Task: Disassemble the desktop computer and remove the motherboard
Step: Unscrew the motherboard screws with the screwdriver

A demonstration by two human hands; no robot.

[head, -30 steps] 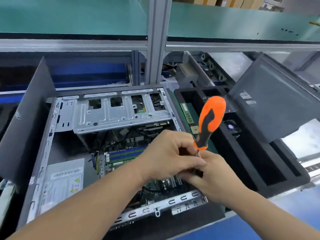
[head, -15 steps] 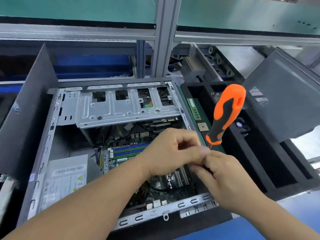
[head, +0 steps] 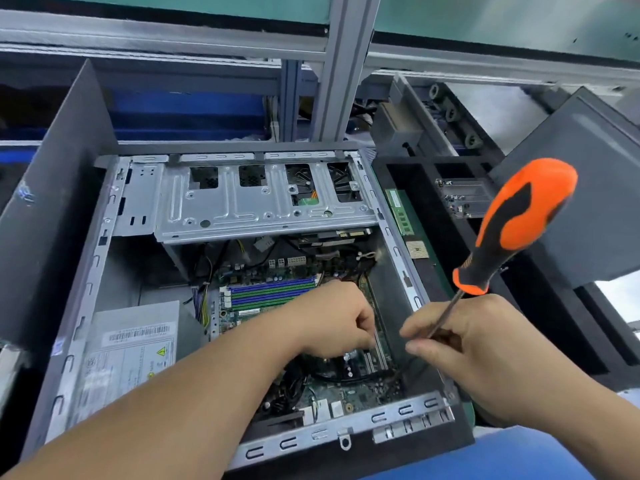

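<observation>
Both hands are down at the open computer: the left hand [head: 337, 320] is curled into a loose fist just above the board, fingertips tucked under so I cannot tell whether it pinches anything, while the right hand [head: 464, 344] grips the thin metal shaft of the orange-and-black-handled screwdriver [head: 519, 223], whose fat handle sticks up toward one o'clock from the knuckles. Its tip is hidden behind the fingers. Beneath them lies the grey steel desktop computer case [head: 86, 306], on its side with the cover off, filling the middle of the view. Inside, the green motherboard [head: 273, 292] with its blue and green memory slots sits on the floor of the case, still in place, partly covered by both wrists. At eleven o'clock from the hands, a silver stamped-metal drive cage [head: 242, 202] spans the upper part of the case. At eight o'clock sits the grey power supply box with a white barcode label [head: 135, 348]. At one o'clock, just beside the case, a black foam tray with compartments [head: 540, 323] holds a green memory stick [head: 400, 211] and a small square processor chip [head: 417, 251] along its near wall. A dark grey side panel [head: 595, 188] leans over the tray at two o'clock.
</observation>
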